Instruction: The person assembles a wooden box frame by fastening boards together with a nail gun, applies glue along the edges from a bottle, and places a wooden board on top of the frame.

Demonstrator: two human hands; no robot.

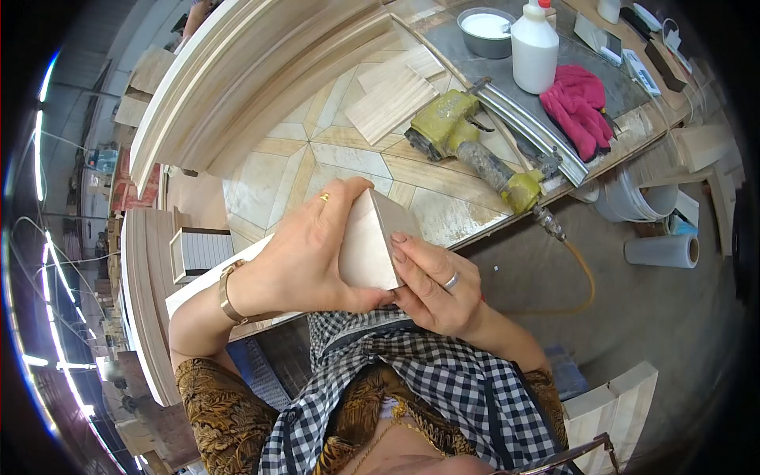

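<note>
Patterned bench top [348, 162] fills most of the spot, curved wood strips [261, 79] stacked at its far left. Nail gun [484, 162] lies on its side, hose attached, nobody's hand on it. Thin boards [392, 107] just beside it; bottle [534, 51] and bowl [483, 49] of white stuff behind.

Wood block [366, 241] is up in both hands, at the bench's near edge, in front of the apron. Solid or joined pieces, can't tell from here.

Left hand [305, 245] clamps it: fingers over the top, thumb at the bottom edge. Right hand [439, 281] has fingertips curled against the right-hand edge, pinching near the lower corner.

My read: step in hand is lining up or checking that edge. Next move calls for a steady left grip and an even edge under the right fingertips.
</note>
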